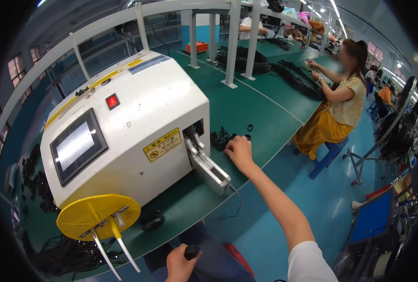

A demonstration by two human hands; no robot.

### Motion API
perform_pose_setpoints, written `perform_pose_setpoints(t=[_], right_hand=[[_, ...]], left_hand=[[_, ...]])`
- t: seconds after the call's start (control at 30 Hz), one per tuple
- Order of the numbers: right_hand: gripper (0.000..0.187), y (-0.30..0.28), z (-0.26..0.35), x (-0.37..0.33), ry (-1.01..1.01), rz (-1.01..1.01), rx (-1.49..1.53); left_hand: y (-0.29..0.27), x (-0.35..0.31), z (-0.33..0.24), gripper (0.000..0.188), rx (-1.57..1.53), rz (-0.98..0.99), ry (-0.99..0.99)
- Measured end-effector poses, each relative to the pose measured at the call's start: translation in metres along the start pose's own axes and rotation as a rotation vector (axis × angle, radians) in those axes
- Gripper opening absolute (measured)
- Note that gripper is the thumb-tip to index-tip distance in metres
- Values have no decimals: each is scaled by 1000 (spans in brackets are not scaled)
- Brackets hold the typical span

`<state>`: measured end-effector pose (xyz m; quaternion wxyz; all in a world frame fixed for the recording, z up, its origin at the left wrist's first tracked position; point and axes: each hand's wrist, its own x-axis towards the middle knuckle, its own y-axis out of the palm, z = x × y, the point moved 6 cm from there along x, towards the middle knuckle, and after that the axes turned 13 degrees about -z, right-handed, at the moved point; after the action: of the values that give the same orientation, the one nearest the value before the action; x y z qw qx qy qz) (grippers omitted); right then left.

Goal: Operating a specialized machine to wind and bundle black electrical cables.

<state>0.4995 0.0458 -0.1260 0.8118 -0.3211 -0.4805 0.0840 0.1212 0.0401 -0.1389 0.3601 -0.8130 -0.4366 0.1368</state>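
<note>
My left hand (181, 265), low in the picture by my lap, is closed around a small round black bundle (190, 252). My right hand (240, 152) reaches over the table beside a pile of small black pieces (221, 138). Its fingers curl down at the pile's edge, and their tips are partly hidden, so whatever they pinch cannot be made out. Left of that hand, a metal guide arm (211, 171) juts from a white machine (166, 108). A yellow disc (96, 216) with two pale prongs is mounted on the machine's near side. A coiled black cable (151, 221) lies close by.
Under the machine spreads a green table (260, 110), its edge running along my right forearm. Black cables (73, 256) lie at the near left, more black bundles (298, 80) farther back. A co-worker (343, 89) sits on a blue stool (328, 152). Grey posts (232, 51) rise behind.
</note>
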Motion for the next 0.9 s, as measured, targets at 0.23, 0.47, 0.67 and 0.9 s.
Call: perform_pose_setpoints(t=[0.23,0.47,0.67,0.9], right_hand=[[7,-88,14,-18,579,109,604],[1,-130,105,-91,759,584,1141],[2,-127,163,-138,805,953,1241],[4,-118,198,-157,904,1096,1320]], left_hand=[[-11,6,-9,27,-253,30,-158],[-10,16,-24,21,-798,155,-325],[-6,9,-25,28,-1126,271,-529],[-27,-11,-18,11,-1385,401,-519]])
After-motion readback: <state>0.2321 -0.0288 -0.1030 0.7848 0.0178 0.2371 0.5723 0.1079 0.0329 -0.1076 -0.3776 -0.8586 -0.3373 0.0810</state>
